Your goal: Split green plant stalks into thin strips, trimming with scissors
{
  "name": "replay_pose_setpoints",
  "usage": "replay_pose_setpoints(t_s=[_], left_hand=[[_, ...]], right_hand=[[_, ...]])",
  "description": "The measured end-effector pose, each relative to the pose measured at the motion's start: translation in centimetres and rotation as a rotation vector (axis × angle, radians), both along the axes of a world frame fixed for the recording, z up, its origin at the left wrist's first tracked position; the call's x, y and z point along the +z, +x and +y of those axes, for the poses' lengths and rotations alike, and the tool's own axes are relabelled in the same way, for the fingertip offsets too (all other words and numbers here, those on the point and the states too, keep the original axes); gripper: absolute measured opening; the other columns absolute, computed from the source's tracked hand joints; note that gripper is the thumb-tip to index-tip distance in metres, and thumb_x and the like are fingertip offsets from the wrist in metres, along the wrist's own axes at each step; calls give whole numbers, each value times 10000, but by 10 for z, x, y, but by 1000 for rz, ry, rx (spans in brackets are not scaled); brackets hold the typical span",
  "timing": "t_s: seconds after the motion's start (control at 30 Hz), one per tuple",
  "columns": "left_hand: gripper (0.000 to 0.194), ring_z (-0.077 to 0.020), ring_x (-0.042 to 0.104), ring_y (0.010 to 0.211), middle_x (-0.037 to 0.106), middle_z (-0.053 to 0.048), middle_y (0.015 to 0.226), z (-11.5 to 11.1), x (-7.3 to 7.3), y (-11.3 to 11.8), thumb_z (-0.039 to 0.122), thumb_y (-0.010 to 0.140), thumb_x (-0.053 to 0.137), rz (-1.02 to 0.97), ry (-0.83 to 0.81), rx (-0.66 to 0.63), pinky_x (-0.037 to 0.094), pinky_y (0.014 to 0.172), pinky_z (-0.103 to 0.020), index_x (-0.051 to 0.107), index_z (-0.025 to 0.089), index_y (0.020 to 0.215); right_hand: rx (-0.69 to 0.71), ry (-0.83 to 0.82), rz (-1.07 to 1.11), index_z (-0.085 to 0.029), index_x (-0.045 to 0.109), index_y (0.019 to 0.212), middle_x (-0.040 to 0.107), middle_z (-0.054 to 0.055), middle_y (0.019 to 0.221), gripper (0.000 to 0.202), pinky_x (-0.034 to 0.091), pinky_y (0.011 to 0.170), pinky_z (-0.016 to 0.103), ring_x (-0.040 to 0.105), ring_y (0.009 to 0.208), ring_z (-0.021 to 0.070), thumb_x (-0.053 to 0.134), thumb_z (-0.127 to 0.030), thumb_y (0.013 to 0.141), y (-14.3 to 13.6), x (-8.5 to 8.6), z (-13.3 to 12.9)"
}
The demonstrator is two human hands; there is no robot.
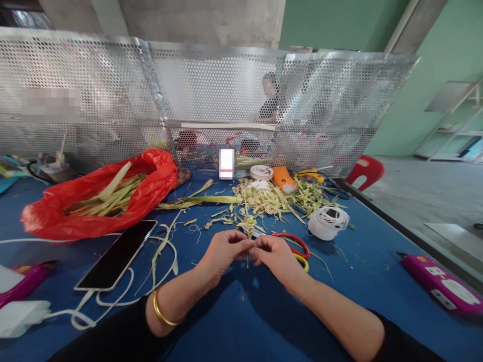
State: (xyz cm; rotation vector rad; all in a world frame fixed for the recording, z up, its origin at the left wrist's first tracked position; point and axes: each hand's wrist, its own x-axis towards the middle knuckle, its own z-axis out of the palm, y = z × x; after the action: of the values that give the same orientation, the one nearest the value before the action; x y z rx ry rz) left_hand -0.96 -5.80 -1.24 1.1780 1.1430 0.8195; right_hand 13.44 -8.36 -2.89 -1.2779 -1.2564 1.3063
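Both hands meet in front of me over the blue table, fingertips pinched together. My left hand (226,251) is closed on a small pale green flower-like piece of dried plant strips (249,223), whose frilly top points away from me and whose short stem end shows below the fingers. My right hand (274,255) pinches at the same stem from the other side; any thread between the fingers is too small to make out. Scissors (302,246) with red and yellow handles lie just beyond and partly under my right hand. A gold bangle circles my left wrist.
A red plastic bag (101,226) of dried leaves stands at left, near a phone (118,256) on a white cable. Plant scraps (264,198), a tape roll (261,172) and white string (328,223) lie beyond my hands. Purple-cased objects (441,281) flank both sides; perforated metal panels (219,85) stand behind.
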Motion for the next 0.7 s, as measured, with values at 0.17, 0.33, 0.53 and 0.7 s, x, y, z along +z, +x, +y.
replay_pose_setpoints(t_s=[0.17,0.33,0.53,0.7], left_hand=[[336,-88,512,532,589,14,581,3,-2,-3,427,599,767,5,-48,-105,401,560,-223,586,147,644],[371,-102,547,563,600,9,614,5,-4,-7,487,637,738,-82,-145,-217,436,612,-243,596,149,696],[346,-105,566,571,645,-16,630,5,-1,-7,473,684,716,-158,-168,-292,419,602,-232,594,148,687],[317,-120,602,605,666,-33,697,6,-3,-7,405,659,759,-242,-197,-231,451,646,-261,629,138,771]], right_hand=[[16,-55,54,-161,585,642,605,-25,597,117,472,602,248,570,571,113,654,-256,649,-1,1,-1],[77,-109,159,-165,591,652,618,-25,603,90,462,617,233,579,589,105,644,-237,641,-1,10,-3],[126,-140,237,-163,585,620,641,-2,591,119,431,587,236,578,569,112,651,-258,648,4,13,-3],[118,-184,267,-158,575,648,615,-11,571,163,441,595,242,584,557,113,671,-290,653,9,8,1]])
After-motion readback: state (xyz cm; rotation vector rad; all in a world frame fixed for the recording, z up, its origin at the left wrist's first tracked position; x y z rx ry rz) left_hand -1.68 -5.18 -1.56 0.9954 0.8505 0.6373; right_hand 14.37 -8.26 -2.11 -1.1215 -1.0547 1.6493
